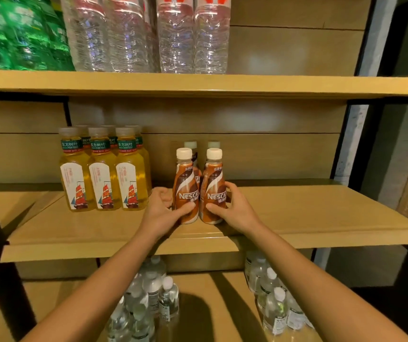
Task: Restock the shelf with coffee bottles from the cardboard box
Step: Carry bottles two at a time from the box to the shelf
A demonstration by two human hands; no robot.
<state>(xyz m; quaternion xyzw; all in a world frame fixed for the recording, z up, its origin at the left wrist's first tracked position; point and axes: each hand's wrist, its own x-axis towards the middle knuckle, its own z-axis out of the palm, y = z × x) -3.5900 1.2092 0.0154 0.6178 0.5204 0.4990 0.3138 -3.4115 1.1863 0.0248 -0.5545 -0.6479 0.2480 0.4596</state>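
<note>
Two coffee bottles stand upright on the middle shelf (pixel 297 218), long axes vertical, white caps up, printed fronts facing the camera. The left hand (pixel 159 213) is closed around the lower body of the left coffee bottle (pixel 185 186): thumb across the front below the lettering, fingers wrapped behind on the outer side. The right hand (pixel 235 208) mirrors this on the right coffee bottle (pixel 213 186), thumb on the front, fingers around the outer side. Both bases rest on the shelf board near its front part. Between the two grips the bottles stand just beside each other, bodies nearly touching.

Each brown-and-white wrap reads "NESCAF" in white capitals, the last letter cut off by the curve of the bottle; smaller characters beneath and near the neck are too small to read.

Directly behind the gripped pair, two rear coffee bottles (pixel 190 145) show their caps, also upright. Outboard of the left hand stands a block of yellow tea bottles (pixel 103 176), with green neck bands in Chinese characters and white labels bearing a red sailing ship. Above the grips, clear water bottles (pixel 173 35) occupy the upper shelf; below the forearms, small clear bottles (pixel 153 292) stand on the lower shelf.
</note>
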